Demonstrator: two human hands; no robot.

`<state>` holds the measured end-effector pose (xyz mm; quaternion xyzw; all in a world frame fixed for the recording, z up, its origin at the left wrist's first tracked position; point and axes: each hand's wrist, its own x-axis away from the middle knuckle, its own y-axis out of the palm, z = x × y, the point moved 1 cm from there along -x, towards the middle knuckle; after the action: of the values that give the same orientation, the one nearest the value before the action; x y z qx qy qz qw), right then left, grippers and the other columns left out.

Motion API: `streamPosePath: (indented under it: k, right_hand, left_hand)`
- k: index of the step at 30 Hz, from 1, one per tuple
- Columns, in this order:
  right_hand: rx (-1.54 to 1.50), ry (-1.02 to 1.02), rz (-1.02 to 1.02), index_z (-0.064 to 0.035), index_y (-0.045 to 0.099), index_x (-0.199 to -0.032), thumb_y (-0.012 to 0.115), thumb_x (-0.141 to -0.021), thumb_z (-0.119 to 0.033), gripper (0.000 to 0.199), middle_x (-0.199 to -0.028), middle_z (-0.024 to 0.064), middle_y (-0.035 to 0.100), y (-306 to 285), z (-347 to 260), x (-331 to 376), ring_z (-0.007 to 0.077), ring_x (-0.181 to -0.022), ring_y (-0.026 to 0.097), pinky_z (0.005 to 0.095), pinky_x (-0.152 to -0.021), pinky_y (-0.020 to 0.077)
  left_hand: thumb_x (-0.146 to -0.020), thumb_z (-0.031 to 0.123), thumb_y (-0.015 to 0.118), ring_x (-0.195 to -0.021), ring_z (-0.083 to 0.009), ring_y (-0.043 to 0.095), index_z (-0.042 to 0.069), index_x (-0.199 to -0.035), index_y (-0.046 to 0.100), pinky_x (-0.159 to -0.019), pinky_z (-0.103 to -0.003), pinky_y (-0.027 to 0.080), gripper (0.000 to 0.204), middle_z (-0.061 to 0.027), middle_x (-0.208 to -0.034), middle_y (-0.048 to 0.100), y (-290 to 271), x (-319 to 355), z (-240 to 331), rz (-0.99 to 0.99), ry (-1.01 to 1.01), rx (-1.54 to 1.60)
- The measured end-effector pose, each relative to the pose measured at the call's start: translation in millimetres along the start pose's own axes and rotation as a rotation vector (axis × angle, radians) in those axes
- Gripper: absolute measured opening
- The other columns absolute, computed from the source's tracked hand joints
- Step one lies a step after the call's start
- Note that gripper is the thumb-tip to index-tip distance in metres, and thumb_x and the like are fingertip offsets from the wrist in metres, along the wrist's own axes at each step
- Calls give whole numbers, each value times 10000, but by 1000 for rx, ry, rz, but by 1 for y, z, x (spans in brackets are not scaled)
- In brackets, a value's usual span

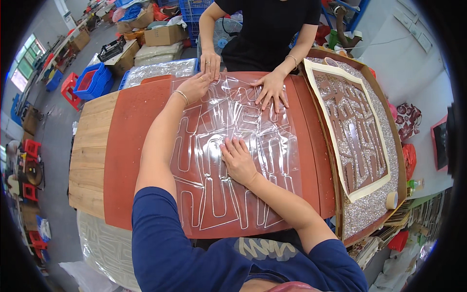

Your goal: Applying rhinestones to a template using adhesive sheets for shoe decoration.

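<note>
A clear plastic sheet point(219, 194) with glittering outlines of long looped shapes lies on a reddish-brown board point(129, 160). My left hand point(194, 87) is at the sheet's far left corner, its fingers drawn together on the plastic, right beside a co-worker's hand point(210, 64). My right hand point(239, 159) rests flat on the middle of the sheet with its fingers stretched out. Across the table, the co-worker's other hand point(273, 90) lies spread on the far right part of the sheet.
To the right stands a shallow tray point(365, 228) of sparkling bits, holding a cream-framed stencil point(311, 73) and a tape roll point(392, 200). Wooden planks point(90, 160) extend the table leftward. Blue crates point(92, 82) and a red stool point(71, 92) stand on the floor at the left.
</note>
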<state>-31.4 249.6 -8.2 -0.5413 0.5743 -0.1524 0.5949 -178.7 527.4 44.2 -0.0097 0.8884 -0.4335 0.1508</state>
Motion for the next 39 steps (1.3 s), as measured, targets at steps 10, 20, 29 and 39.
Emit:
streamPosePath:
  k: [10,20,29,39]
  right_hand:
    - [-108,-135,-172,-22,570,-1144,611,-805,-141,361,-1223,176,525,-49,13,46,369,-1184,462,492,-1036,323]
    - [-147,-190,-72,-37,569,-1145,598,-823,-156,344,-1202,163,545,-57,11,54,356,-1153,490,472,-1017,351]
    - [-186,-205,-12,-33,574,-1140,602,-819,-144,341,-1195,162,557,-63,12,56,352,-1136,510,475,-992,377]
    - [-170,-178,2,-32,574,-1140,593,-821,-139,336,-1184,162,561,-56,15,57,354,-1145,509,459,-1009,375]
  left_hand:
    - [-781,144,534,-1047,-257,543,-18,-1007,629,-913,-354,440,294,-116,-1029,608,-36,79,97,-238,-181,106]
    - [-804,195,569,-1032,-181,549,126,-929,696,-840,-334,426,191,-16,-1027,644,-61,-9,13,-763,-132,70]
    - [-781,234,559,-1079,-147,505,177,-850,708,-947,-377,350,173,50,-989,641,-60,36,11,-558,163,-142]
    - [-864,171,520,-1144,-267,519,79,-1017,662,-912,-454,432,228,-125,-1164,588,-39,43,53,-724,-638,336]
